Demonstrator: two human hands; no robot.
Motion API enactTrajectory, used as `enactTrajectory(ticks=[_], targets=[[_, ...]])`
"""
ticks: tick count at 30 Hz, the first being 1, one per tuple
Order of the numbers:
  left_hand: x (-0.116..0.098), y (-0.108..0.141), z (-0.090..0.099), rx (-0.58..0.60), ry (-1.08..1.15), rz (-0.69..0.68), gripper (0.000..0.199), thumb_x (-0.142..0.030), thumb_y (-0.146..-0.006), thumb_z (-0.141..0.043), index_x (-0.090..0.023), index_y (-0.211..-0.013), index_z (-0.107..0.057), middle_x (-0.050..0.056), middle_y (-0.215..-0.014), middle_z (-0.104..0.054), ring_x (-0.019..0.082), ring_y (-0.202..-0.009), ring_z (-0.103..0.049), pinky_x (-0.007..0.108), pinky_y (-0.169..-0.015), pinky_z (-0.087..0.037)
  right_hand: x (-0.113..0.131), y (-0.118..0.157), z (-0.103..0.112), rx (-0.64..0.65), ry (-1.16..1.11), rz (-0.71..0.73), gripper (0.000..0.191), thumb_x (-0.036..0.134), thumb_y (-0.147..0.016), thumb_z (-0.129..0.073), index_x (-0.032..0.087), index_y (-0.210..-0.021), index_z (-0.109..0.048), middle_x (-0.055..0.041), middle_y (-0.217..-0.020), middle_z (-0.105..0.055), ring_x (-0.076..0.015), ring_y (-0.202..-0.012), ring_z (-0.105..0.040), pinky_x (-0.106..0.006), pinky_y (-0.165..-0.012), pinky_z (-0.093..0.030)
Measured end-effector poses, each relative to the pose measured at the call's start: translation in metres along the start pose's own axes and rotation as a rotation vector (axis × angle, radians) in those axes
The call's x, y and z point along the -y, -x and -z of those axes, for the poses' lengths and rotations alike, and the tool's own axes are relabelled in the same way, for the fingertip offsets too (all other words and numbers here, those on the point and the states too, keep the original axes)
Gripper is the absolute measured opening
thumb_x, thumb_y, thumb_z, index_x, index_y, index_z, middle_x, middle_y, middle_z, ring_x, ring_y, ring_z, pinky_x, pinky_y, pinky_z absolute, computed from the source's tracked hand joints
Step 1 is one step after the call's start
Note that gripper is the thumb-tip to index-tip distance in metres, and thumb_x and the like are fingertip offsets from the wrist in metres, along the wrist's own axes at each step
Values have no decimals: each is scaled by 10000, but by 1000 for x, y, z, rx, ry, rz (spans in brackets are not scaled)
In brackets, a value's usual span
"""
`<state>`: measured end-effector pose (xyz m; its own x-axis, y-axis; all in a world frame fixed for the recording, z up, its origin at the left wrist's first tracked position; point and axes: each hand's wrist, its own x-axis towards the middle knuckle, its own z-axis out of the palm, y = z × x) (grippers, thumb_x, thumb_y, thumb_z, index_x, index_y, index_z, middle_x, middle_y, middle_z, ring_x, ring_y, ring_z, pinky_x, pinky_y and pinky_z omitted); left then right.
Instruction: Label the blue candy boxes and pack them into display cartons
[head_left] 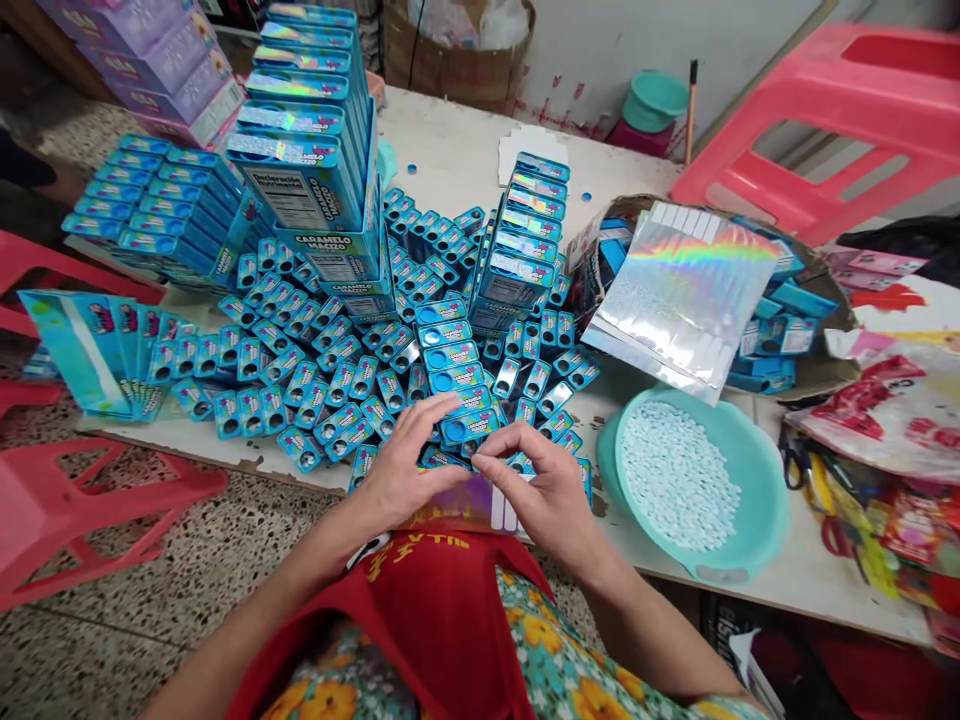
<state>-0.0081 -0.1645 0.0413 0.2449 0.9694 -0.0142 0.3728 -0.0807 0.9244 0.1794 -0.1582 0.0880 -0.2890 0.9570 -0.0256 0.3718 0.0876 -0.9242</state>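
Note:
My left hand point(409, 462) lies over the near end of a row of blue candy boxes point(454, 358), its fingers stretched forward and its thumb apart. To its right, my right hand point(541, 488) is closed in a pinch, thumb and forefinger meeting just past the left thumb. Whatever is in that pinch is too small to make out. Below both hands, at the table's near edge, lies a shiny purple sheet with white strips point(504, 508), partly covered. Many small blue boxes with round openings point(300, 385) stand around the row.
Tall stacks of blue boxes point(307, 150) and another stack point(525, 235) rise behind. At right are a teal basin point(765, 500) of pale candies point(675, 475), a carton point(821, 345), and a holographic sticker sheet point(682, 295). Scissors point(793, 465) and red stools point(97, 500) flank the table.

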Motion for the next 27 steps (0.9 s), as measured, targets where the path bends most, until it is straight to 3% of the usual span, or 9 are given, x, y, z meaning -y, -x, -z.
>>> enactTrajectory(ticks=[3, 5, 8, 13, 16, 20, 24, 27], targets=[[-1, -5, 3, 90, 31, 38, 150, -300, -831, -553, -211, -918, -637, 61, -1179, -591, 212, -1107, -522, 346, -942, -411, -1, 0, 0, 52, -21, -34, 85, 263, -846, -591, 213, -779, -600, 3, -757, -627, -133, -712, -566, -271, -678, -448], [1, -5, 4, 135, 100, 171, 184, -315, -858, -495, -188, -823, -624, 30, -878, -655, 158, -822, -602, 280, -775, -466, -9, -3, -4, 19, -25, -79, 97, 278, -842, -594, 210, -772, -597, 6, -738, -621, -129, -688, -557, -265, -662, -447], [6, -3, 5, 161, 143, 338, 261, -375, -878, -451, -178, -858, -621, -31, -605, -572, 104, -536, -531, 215, -561, -421, -26, -9, -12, -102, 5, -129, 118, 307, -838, -594, 210, -772, -602, -1, -741, -614, -138, -702, -550, -272, -680, -447], [13, -1, -1, 111, 153, 428, 324, -433, -872, -443, -163, -803, -608, -30, -576, -556, 91, -499, -516, 200, -514, -400, -46, -17, -25, -184, 44, -111, 119, 321, -832, -600, 220, -772, -610, -10, -779, -607, -160, -770, -552, -309, -744, -442], [16, 0, -7, 90, 226, 474, 322, -424, -883, -418, -158, -939, -591, -28, -586, -571, 88, -480, -517, 191, -477, -391, -51, -19, -29, -242, 129, -49, 97, 288, -816, -619, 218, -749, -623, -31, -866, -580, -190, -910, -537, -358, -843, -411], [20, 2, -7, 94, 281, 491, 342, -395, -876, -439, -180, -1141, -470, -63, -558, -544, 74, -413, -460, 176, -425, -350, -63, -21, -30, -277, 187, -68, 97, 293, -796, -636, 213, -741, -639, -61, -988, -529, -224, -1030, -498, -405, -904, -380], [27, 1, 0, 62, 337, 532, 271, -373, -868, -453, -189, -1067, -462, -96, -478, -441, 62, -367, -348, 165, -382, -265, -73, -25, -25, -305, 169, -111, 77, 271, -791, -627, 208, -750, -645, -73, -1051, -516, -237, -1083, -482, -430, -936, -368], [29, 1, 3, -20, 295, 522, 261, -387, -872, -450, -184, -1033, -480, -82, -509, -433, 68, -420, -378, 170, -424, -304, -64, -24, -19, -264, 114, -113, 89, 282, -790, -633, 212, -738, -647, -74, -1056, -534, -242, -1094, -493, -434, -938, -377]])
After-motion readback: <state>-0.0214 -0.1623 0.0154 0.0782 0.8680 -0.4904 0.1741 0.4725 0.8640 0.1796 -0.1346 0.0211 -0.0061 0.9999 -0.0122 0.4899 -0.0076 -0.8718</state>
